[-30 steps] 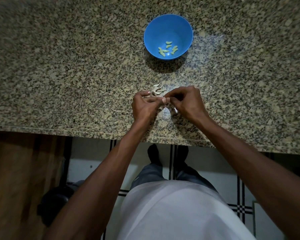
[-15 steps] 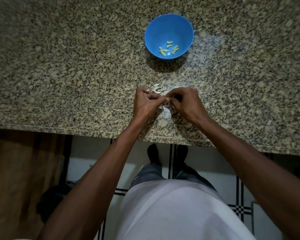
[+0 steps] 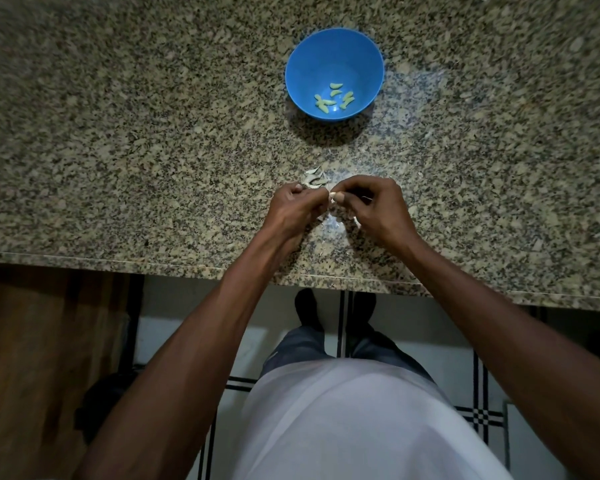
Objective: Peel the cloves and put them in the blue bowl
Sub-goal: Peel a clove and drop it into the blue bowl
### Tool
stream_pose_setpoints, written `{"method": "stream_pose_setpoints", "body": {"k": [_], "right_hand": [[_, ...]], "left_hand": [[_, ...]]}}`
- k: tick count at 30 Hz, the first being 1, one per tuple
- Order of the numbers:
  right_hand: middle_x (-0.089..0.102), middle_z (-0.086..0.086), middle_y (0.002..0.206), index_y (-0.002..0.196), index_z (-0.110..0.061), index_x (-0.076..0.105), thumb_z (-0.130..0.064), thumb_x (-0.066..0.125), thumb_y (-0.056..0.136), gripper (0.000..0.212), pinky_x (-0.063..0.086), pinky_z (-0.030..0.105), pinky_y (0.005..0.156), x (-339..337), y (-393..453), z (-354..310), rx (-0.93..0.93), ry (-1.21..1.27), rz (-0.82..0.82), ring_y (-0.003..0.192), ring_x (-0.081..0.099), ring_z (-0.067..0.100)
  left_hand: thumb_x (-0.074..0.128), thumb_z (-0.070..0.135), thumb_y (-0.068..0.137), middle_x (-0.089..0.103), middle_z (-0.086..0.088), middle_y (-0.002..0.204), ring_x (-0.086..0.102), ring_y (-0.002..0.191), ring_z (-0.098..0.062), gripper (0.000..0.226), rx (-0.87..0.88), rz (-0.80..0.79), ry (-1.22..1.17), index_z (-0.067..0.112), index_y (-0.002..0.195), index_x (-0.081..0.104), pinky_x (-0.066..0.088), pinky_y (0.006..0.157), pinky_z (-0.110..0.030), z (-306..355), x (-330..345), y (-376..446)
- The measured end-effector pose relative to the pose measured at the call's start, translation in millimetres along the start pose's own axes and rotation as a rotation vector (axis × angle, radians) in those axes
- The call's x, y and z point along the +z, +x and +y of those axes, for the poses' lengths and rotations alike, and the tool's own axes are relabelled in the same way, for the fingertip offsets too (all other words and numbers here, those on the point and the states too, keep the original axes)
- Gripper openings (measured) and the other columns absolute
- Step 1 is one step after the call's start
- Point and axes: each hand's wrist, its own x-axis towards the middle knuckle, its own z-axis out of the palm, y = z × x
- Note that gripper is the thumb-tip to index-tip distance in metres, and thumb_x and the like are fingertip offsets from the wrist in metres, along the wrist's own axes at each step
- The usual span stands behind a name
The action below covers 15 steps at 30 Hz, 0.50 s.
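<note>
A blue bowl (image 3: 334, 57) stands on the granite counter, holding several pale green peeled cloves (image 3: 333, 98). Nearer me, my left hand (image 3: 297, 207) and my right hand (image 3: 373, 207) meet over the counter. Both pinch one small pale clove (image 3: 332, 196) between their fingertips, most of it hidden by the fingers. A little cluster of unpeeled cloves (image 3: 315, 179) lies on the counter just beyond my left hand. Scraps of pale skin (image 3: 335, 221) lie on the counter between my wrists.
The speckled granite counter (image 3: 136, 150) spreads wide to the left and right of the bowl. Its front edge (image 3: 187, 266) runs below my wrists. Under it are a tiled floor, my feet and a wooden cabinet front at the left.
Both hands stay together on the clove, with small shifts of the fingers. The bowl and the cluster of cloves have not moved.
</note>
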Motion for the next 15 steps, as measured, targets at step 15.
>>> {"method": "stream_pose_setpoints", "body": {"k": [15], "right_hand": [[0.080,-0.002,0.100,0.112,-0.014,0.080,-0.016,0.078,0.093,0.019,0.064,0.029,0.085,3.9,3.0,-2.0,0.092,0.033,-0.015,0.089,0.077,0.006]], "left_hand": [[0.076,0.001,0.083,0.064,-0.010,0.098,0.060,0.091,-0.025,0.057,0.007,0.085,-0.015,0.003,0.129,0.045,0.053,0.082,-0.037,-0.8,2.7,-2.4]]}}
